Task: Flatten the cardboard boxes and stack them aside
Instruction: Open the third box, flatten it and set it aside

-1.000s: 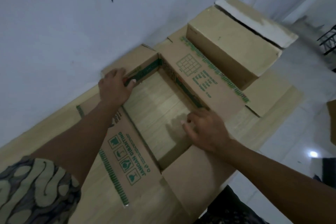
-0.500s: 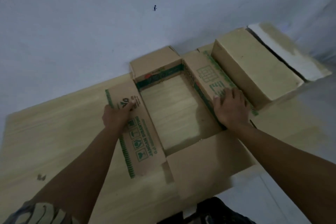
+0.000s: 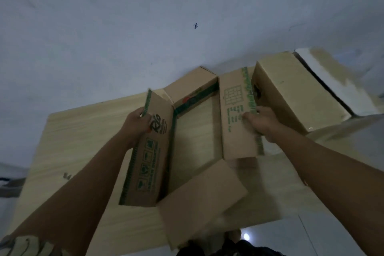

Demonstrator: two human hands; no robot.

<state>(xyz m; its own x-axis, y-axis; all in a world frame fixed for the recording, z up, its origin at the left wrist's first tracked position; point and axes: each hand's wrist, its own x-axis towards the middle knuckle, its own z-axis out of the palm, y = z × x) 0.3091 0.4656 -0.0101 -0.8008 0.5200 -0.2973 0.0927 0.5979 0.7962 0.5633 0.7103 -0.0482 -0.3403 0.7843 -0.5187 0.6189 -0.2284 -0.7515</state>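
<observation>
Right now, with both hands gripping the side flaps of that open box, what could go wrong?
1. The closed box stands right against the right hand; spreading that flap outward may bump or shove it.
2. The left hand pinches only the printed flap's thin edge, so it could slip or tear.
3. The near flap hangs past the wooden table's front edge; the open box could slide off.

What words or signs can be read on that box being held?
No word reads clearly.
Left flap: a swirly logo, four green handling pictograms and a line of green print, all too blurred to read.
Right flap: a green grid drawing and small green lines, also too blurred.
</observation>
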